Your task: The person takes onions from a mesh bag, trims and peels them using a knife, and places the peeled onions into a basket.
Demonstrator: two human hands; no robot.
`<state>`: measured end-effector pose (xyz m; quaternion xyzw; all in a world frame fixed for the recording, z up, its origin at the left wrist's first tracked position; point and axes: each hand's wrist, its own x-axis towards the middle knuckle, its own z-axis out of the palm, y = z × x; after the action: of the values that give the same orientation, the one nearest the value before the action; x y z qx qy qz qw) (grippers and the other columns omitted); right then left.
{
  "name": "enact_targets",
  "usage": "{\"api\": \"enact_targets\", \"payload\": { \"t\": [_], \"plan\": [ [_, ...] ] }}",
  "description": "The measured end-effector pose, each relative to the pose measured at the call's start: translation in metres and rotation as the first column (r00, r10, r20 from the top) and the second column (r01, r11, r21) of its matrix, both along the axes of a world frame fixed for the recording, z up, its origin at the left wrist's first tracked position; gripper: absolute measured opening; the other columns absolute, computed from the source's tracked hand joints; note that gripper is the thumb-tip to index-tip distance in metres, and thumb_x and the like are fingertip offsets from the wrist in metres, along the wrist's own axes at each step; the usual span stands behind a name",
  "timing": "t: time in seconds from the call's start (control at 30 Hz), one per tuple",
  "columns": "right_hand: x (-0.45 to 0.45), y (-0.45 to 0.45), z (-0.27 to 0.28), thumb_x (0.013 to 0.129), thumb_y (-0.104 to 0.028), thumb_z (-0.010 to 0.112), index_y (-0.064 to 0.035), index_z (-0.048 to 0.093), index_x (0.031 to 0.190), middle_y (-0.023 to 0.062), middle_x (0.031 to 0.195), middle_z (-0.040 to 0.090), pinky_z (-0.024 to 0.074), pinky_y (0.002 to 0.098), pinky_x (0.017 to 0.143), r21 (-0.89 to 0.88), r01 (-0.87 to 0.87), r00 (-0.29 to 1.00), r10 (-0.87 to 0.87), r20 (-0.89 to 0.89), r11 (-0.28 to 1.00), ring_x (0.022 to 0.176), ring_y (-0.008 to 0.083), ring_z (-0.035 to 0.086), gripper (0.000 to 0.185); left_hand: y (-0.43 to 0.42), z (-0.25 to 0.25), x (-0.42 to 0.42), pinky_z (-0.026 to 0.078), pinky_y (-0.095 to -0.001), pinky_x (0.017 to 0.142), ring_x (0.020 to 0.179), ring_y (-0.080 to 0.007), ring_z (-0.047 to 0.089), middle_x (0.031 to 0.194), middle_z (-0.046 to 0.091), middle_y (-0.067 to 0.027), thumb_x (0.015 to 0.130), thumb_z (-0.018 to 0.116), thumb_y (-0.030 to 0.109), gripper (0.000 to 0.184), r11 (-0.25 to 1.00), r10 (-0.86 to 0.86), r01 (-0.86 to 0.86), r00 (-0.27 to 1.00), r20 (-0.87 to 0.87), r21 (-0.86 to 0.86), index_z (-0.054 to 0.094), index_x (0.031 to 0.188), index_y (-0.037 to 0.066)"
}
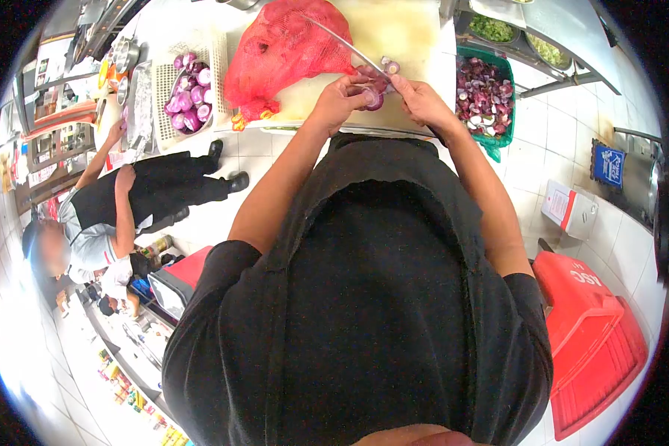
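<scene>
My left hand (339,102) is closed around a red onion (375,99) over the cutting board (394,26). In my right hand (424,103) is a knife (347,44), its long blade angled up and left across a red mesh bag (286,52). The bag lies full on the board, left of my hands; its contents are hard to make out. A small cut onion piece (391,67) rests just beyond the knife. My fingers partly hide the onion and the knife handle.
A white basket (221,70) holds peeled red onions (191,97) on the left. To the right, a green crate (510,93) contains onion skins and scraps. Another person (100,201) stands at the left. Red bins (583,334) stand behind at right.
</scene>
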<state>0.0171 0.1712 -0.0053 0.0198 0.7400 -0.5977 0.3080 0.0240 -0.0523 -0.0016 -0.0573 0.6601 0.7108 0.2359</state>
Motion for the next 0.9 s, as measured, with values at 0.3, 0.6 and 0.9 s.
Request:
{"api": "enact_targets", "payload": {
  "t": [0.3,0.6,0.9],
  "plan": [
    [0.015,-0.003,0.034,0.098,-0.063,0.043,-0.0065,0.061,0.095,-0.0023,0.057,0.045,0.0288,0.0255,0.040,-0.192,-0.089,0.995,0.077,-0.070,0.977,0.044,0.0068,0.038,0.059,0.005,0.003,-0.002,0.054,-0.0342,0.087,0.099,-0.0209,0.066,0.111,0.067,-0.0115,0.084,0.073,0.003,0.049,1.000,0.006,-0.008,0.997,-0.079,-0.020,0.053,0.129,0.002],
    [0.005,0.006,0.014,0.096,-0.065,0.045,-0.0053,0.057,0.087,-0.0012,0.057,0.045,0.0283,0.0257,0.038,-0.067,0.061,0.998,-0.059,0.029,0.996,0.043,0.0071,0.037,0.062,0.008,-0.005,0.000,0.053,-0.0357,0.090,0.104,-0.0224,0.064,0.114,0.066,-0.0137,0.082,0.076,0.006,0.054,0.984,-0.070,0.044,0.986,-0.149,-0.172,0.050,0.129,0.000],
    [0.004,0.020,0.042,0.100,-0.058,0.044,-0.0046,0.052,0.117,0.0009,0.063,0.045,0.0319,0.0259,0.040,-0.180,0.185,0.983,-0.181,0.038,0.966,0.045,0.0079,0.038,0.057,0.008,0.010,0.003,0.050,-0.0372,0.096,0.109,-0.0259,0.063,0.120,0.064,-0.0212,0.082,0.076,0.008,0.061,0.950,0.047,-0.097,0.984,-0.171,-0.296,0.045,0.133,-0.004]
  ]
}}
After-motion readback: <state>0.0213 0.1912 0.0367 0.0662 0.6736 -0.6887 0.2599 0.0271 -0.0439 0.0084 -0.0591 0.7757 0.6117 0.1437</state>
